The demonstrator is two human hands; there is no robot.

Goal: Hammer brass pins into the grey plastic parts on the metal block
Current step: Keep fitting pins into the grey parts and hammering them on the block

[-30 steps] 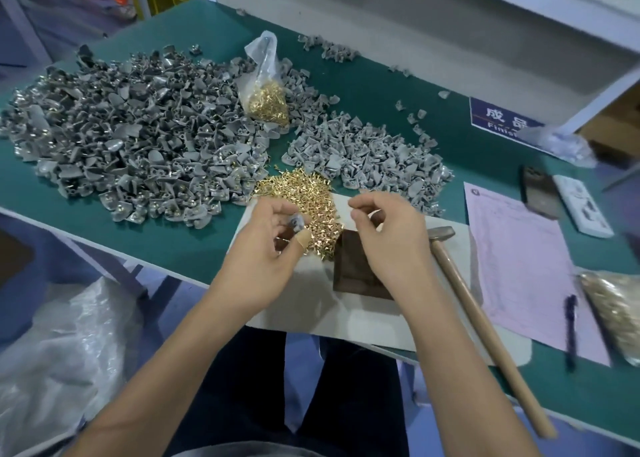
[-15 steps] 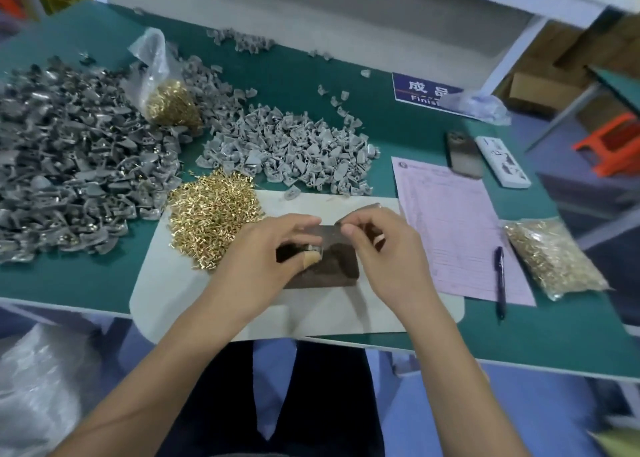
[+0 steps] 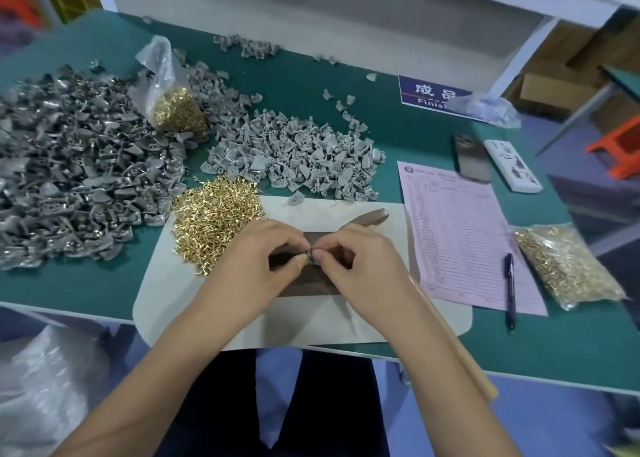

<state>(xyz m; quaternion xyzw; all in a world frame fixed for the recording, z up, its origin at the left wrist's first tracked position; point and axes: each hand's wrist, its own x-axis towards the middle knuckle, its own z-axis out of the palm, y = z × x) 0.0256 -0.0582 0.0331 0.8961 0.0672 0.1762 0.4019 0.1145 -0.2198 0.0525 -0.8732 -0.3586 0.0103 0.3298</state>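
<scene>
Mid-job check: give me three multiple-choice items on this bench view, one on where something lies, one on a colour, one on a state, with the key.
1. Where is the loose heap of brass pins?
A. left of the metal block
B. on the pink form
C. on the shelf

2. What colour is the form under the pen?
A. yellow
B. pink
C. blue

3. What is happening with the hammer?
A. raised in the right hand
B. held by the left hand
C. lying on the bench, unheld

Key: 1 A, the heap lies on the white mat left of the block. 2 B, the sheet is pink. 3 C, left hand and right hand both pinch a small grey part over the block.
</scene>
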